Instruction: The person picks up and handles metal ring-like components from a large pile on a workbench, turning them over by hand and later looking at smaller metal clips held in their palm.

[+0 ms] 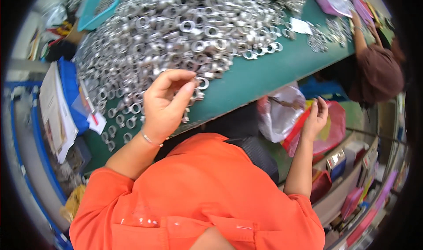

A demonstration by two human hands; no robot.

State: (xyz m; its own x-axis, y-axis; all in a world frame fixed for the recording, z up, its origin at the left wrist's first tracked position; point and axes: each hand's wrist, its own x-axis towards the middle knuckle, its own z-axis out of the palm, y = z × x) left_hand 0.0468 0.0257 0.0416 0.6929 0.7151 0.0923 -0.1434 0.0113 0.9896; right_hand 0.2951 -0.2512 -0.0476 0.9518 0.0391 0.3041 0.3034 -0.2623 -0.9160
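Note:
A large heap of silver metal ring-shaped clamps (pixel 172 34) covers much of the green table (pixel 246 80). My left hand (pixel 165 102) is over the near edge of the heap, its fingers curled toward the thumb. One metal ring (pixel 202 83) shows right beside those fingertips; whether they grip anything is hidden. Off the table to the right, my right hand (pixel 315 120) is raised beside a red and clear plastic bag (pixel 332 124), fingers apart and no object visible in them. A whitish plastic bag (pixel 282 111) hangs open just left of it.
A turquoise basket (pixel 99 7) stands at the back left. Papers (pixel 59 113) and a blue folder (pixel 70 93) stand along the table's left side. Another person in a brown top (pixel 379 76) works at the far right. Boxes (pixel 337 164) fill a shelf at lower right.

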